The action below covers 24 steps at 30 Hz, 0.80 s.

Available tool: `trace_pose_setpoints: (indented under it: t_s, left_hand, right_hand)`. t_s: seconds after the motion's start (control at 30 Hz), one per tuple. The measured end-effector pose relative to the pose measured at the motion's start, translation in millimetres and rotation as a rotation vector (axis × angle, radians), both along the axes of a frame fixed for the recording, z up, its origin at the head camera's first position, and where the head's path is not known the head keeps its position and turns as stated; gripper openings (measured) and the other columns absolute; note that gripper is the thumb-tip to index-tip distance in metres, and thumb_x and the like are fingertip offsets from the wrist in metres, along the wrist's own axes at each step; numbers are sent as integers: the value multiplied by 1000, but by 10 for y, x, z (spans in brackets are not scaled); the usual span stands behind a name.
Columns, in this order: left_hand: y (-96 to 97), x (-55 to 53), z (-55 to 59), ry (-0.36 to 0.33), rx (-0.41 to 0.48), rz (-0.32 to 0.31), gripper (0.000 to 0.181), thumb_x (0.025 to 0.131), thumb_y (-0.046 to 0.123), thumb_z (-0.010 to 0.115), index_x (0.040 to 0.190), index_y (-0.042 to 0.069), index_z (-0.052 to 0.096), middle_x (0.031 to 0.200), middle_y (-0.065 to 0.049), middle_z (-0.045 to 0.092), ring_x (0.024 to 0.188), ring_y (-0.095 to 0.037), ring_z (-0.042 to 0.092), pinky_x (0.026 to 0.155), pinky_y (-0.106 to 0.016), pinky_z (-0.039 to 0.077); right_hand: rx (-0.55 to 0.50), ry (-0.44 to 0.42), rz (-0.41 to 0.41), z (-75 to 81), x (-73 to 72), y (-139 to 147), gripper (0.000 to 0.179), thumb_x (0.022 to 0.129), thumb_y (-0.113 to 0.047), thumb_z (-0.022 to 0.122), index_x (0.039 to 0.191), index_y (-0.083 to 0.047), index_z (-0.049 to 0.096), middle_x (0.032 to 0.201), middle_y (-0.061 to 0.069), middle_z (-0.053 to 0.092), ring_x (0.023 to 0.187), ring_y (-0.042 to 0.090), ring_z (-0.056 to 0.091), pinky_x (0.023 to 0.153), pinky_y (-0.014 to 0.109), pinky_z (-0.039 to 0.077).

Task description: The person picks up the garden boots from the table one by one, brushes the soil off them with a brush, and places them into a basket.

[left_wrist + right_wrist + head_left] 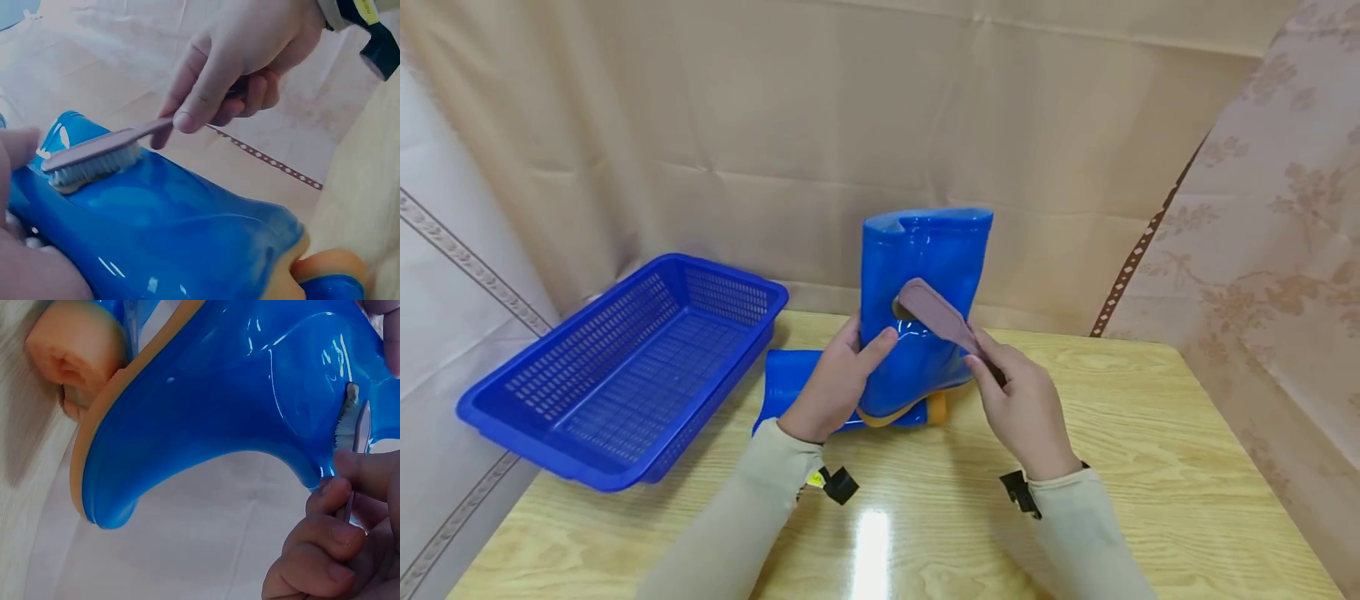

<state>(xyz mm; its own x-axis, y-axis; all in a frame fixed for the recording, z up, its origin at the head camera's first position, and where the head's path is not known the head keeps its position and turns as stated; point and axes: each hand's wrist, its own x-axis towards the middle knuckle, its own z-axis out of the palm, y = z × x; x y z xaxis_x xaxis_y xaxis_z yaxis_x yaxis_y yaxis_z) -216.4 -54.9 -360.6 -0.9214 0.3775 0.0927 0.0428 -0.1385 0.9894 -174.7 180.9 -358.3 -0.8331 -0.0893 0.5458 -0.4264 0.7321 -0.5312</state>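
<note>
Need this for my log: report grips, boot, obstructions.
Left grip holding blue boot. Right grip holding brush, bristles against boot's shaft. Second boot lying close by; nothing seen blocking brush.

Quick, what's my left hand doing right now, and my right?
Left hand: holding a blue boot by its side.
Right hand: closed around the handle of a brush, bristles against the boot.

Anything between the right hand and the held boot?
Only the brush: the right hand grips its handle, and its bristles are against the held boot's shaft. Nothing else visible is in between; the left hand holds the opposite side.
</note>
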Motion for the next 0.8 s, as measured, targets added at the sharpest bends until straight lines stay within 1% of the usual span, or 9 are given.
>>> trace_pose_setpoints:
  t_s: [0.17,0.27,0.3,0.43,0.53,0.6,0.67,0.73,0.8]
  left_hand:
    - [55,-1,-70,21,66,73,78,102,61,46,164,25,17,161,-2,40,148,-32,41,119,-61,33]
    - [80,0,-112,59,145,137,79,102,63,43,164,24,15,162,-2,39,149,-30,39,120,-59,32]
    - [89,2,-124,75,173,158,80,101,63,43,164,24,14,162,-2,38,149,-30,39,120,-59,32]
    - [147,-29,-187,139,315,224,83,101,62,46,163,18,15,162,-7,38,149,-32,39,120,-57,33]
    - [194,-68,-257,141,386,227,85,100,63,46,163,17,14,162,-8,37,149,-31,39,121,-55,32]
    - [204,-95,-315,139,352,198,82,102,61,44,164,17,13,163,-9,36,149,-32,38,122,-55,31]
    - [190,-128,-352,166,249,155,74,106,55,41,164,19,11,164,-7,34,149,-31,38,121,-55,32]
    - [147,-159,-353,225,128,114,66,111,45,39,165,21,11,165,-5,32,150,-30,38,120,-55,33]
    - [81,-195,-321,299,21,96,60,113,35,39,166,20,13,165,-4,33,149,-29,39,119,-55,36]
  right_hand:
    - [-46,-36,38,-4,-20,13,42,103,-13,65,145,-14,61,91,8,69,61,15,48,50,23,39]
    - [-71,-40,63,-9,-23,3,42,103,-13,66,144,-14,62,89,7,69,60,14,48,50,23,40]
    - [-75,-38,66,-9,-20,1,42,103,-14,66,144,-14,62,84,5,66,59,14,47,49,23,39]
    - [-72,4,60,-9,-15,1,42,103,-15,66,145,-17,62,82,3,63,57,13,46,49,24,39]
    - [-57,41,42,-3,-8,10,42,102,-14,67,143,-18,64,87,3,66,58,12,46,49,24,39]
    - [-38,46,25,-2,-6,18,41,101,-15,68,142,-17,65,86,3,67,59,12,47,50,24,38]
    - [-16,29,5,-6,-14,32,40,102,-16,68,142,-15,65,85,4,66,60,13,47,50,25,38]
    - [4,-4,-11,-13,-29,49,39,102,-17,67,142,-13,65,84,4,66,61,14,47,50,25,38]
    - [16,-44,-22,-20,-42,68,39,103,-19,66,142,-14,64,84,5,66,62,15,47,51,26,38]
